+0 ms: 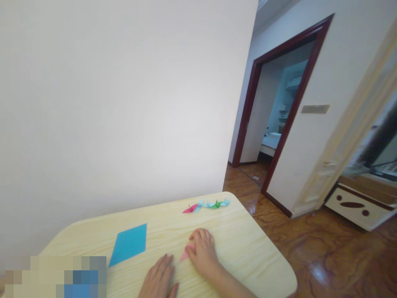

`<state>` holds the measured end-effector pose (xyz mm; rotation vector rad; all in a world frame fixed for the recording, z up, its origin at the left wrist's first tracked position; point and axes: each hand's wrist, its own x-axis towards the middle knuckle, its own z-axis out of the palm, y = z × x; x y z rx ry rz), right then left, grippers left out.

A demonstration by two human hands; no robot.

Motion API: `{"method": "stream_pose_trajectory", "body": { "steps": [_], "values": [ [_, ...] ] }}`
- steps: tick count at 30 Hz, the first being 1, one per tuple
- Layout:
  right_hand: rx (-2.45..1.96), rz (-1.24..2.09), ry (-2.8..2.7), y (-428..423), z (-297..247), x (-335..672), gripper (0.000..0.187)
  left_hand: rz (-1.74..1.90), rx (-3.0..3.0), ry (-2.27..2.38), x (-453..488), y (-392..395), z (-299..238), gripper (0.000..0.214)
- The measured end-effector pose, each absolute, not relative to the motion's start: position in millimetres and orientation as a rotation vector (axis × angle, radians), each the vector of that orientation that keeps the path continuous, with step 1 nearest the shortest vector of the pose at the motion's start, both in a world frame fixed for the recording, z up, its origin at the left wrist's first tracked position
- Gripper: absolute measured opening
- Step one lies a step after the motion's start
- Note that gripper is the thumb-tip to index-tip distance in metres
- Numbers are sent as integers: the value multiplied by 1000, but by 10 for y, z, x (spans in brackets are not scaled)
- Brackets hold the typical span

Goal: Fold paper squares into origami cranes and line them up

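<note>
My right hand (203,251) lies on the light wooden table (248,244), its fingers bent down over a small piece of pink paper (187,252) that sticks out beneath them. My left hand (159,278) rests flat on the table just left of the pink paper, fingers stretched forward and close together. A blue paper sheet (128,244) lies flat to the left of both hands. Near the table's far edge stands a row of small folded paper cranes (206,204), pink, light blue and green.
The table stands against a plain white wall (124,103). To the right is a glossy brown floor (325,248), a dark-framed open doorway (276,124) and a low white cabinet (356,205). A blurred patch covers the lower left corner.
</note>
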<state>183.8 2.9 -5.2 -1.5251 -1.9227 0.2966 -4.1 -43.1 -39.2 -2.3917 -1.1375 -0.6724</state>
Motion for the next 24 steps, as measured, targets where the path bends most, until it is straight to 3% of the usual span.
{"method": "stream_pose_trajectory", "body": {
  "steps": [4,8,18,24],
  "values": [
    [-1510,271,-1958,6,-38,1833,14,-609,-2487,-1225,23,-423,-342,50],
    [-1496,263,-1986,23,-53,1868,15,-521,-2646,-1386,103,-447,-234,55],
    [-1286,397,-2244,93,-36,2008,30,-602,-2700,-1624,140,-474,-239,50],
    [-1144,506,-2371,43,121,2061,30,-702,-2751,-1746,52,-363,-249,41]
  ]
}}
